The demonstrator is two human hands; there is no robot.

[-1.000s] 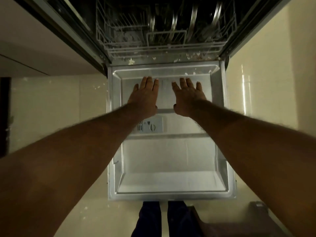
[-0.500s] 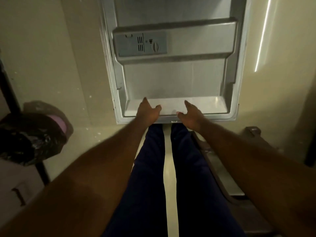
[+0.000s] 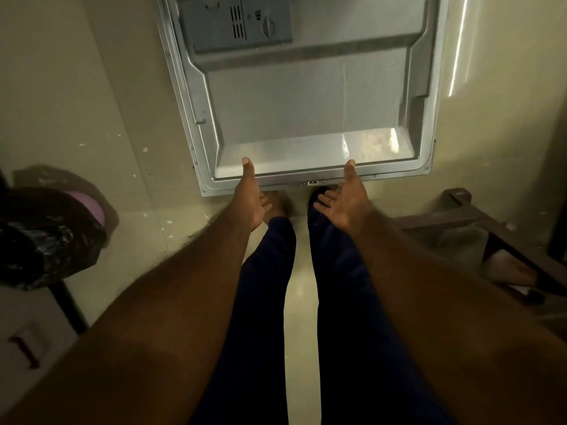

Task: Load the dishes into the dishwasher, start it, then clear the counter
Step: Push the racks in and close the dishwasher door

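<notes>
1. Dishwasher door (image 3: 306, 96): down flat, inner panel facing up. Detergent dispenser (image 3: 236, 24) at its far end. Near rim (image 3: 291, 179) closest to the person.
2. Left hand (image 3: 250, 200): at the door's near rim, left of centre. Thumb lies on top of the rim, palm turned up, fingers loose and below the edge. Can't tell if they touch the underside. No closed grip visible.
3. Right hand (image 3: 345, 204): same pose at the near rim, right of centre. Thumb tip on the rim, fingers spread and relaxed below the edge, holding nothing.
4. Outward from the door: person's legs (image 3: 270, 302) in dark trousers just short of the near rim; pale floor (image 3: 122, 87) either side, w/ white specks to the door's left; black bin bag (image 3: 43, 240) well to its left; dark wooden frame (image 3: 478, 222) to its right.
5. Progress (judgement): loading prob. finished, hands set to lift the door shut. Left to do: close the door, start the machine, clear the counter. Rack, controls and counter not in view, so unconfirmed.
6. Vs 1.0 s ago: hands were flat, palms down, on the door's far half next to a rack w/ plates. Now they're back at the near rim, palms up. Rack gone from view.
7. Vs 0.5 s ago: hands already at the near rim but more palm-down. Door itself unmoved.
</notes>
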